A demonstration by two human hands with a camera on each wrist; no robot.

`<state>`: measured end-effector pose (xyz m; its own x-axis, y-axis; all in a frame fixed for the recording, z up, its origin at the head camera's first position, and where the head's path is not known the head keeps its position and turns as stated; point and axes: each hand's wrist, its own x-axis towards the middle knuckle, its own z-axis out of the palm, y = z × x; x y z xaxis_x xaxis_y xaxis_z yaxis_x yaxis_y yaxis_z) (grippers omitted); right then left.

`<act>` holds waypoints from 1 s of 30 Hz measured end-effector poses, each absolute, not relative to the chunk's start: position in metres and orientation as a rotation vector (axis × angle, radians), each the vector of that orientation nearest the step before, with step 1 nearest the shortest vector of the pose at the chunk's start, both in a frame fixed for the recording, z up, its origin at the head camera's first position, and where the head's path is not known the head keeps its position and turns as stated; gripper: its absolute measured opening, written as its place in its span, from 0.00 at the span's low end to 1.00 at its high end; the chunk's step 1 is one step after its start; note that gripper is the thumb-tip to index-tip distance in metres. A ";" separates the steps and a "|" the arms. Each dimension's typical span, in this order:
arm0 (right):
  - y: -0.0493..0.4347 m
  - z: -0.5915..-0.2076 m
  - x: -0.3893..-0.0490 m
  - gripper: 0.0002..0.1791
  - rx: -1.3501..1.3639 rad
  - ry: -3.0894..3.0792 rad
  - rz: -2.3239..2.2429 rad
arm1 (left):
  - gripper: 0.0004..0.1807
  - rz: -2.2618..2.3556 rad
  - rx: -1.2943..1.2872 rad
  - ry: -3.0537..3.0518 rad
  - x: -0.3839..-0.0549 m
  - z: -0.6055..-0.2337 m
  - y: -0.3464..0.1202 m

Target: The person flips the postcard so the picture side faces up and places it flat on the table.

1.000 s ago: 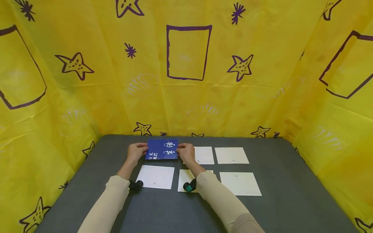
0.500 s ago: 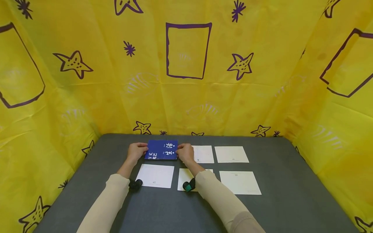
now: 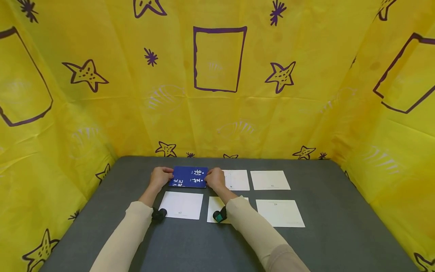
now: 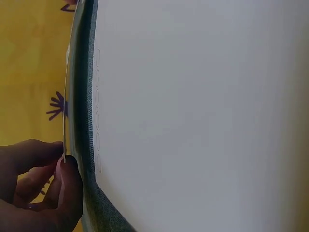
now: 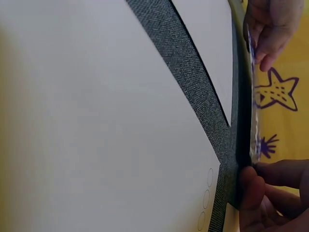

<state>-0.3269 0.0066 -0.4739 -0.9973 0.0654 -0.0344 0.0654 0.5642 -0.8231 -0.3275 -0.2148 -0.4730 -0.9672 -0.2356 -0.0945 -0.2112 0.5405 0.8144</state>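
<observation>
A blue postcard (image 3: 188, 176) with white Chinese characters is held between both hands at the back left of the grey table. My left hand (image 3: 161, 177) pinches its left edge between thumb and fingers. At the opposite edge, my right hand (image 3: 215, 179) pinches the card the same way. Both wrist views show the card nearly edge-on, a thin line at the left fingertips (image 4: 70, 166) and at the right fingertips (image 5: 251, 181). Just in front of it lies a blank white card (image 3: 182, 206), and to its right another white card (image 3: 238, 180) is partly covered by the right hand.
More white cards lie in two rows: one at back right (image 3: 270, 180), a front right card (image 3: 280, 214), and a front middle card (image 3: 213, 206) partly under the right wrist. Yellow patterned cloth (image 3: 217, 121) walls the table (image 3: 217, 249) behind and at both sides.
Both hands keep their pinch on the blue postcard. Its far edge has dropped and come slightly nearer, so the card sits a little lower in the head view. The white cards stay put.
</observation>
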 end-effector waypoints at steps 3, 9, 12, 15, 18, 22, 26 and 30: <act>0.006 -0.471 -0.326 0.07 0.115 2.785 -1.425 | 0.12 -1.398 0.388 -2.751 -0.328 -0.472 -0.214; 0.006 -0.470 -0.327 0.07 0.125 2.792 -1.401 | 0.12 -1.384 0.364 -2.768 -0.327 -0.471 -0.214; 0.006 -0.470 -0.327 0.06 0.115 2.803 -1.392 | 0.12 -1.364 0.351 -2.776 -0.326 -0.471 -0.213; 0.007 -0.471 -0.327 0.04 0.094 2.815 -1.378 | 0.12 -1.341 0.345 -2.791 -0.325 -0.471 -0.213; 0.008 -0.472 -0.327 0.04 0.071 2.807 -1.378 | 0.13 -1.330 0.335 -2.800 -0.324 -0.471 -0.213; 0.012 -0.472 -0.328 0.05 0.069 2.783 -1.395 | 0.13 -1.313 0.318 -2.804 -0.324 -0.470 -0.213; 0.018 -0.469 -0.329 0.05 0.069 2.785 -1.411 | 0.13 -1.315 0.309 -2.788 -0.322 -0.468 -0.212; 0.025 -0.462 -0.331 0.07 0.032 2.780 -1.432 | 0.13 -1.328 0.286 -2.770 -0.319 -0.464 -0.206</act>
<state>-0.3310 0.0247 -0.4623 -0.9997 0.0114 -0.0224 0.0248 0.5804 -0.8139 -0.3192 -0.2063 -0.4645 -0.9812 -0.1909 -0.0288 -0.1420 0.6127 0.7775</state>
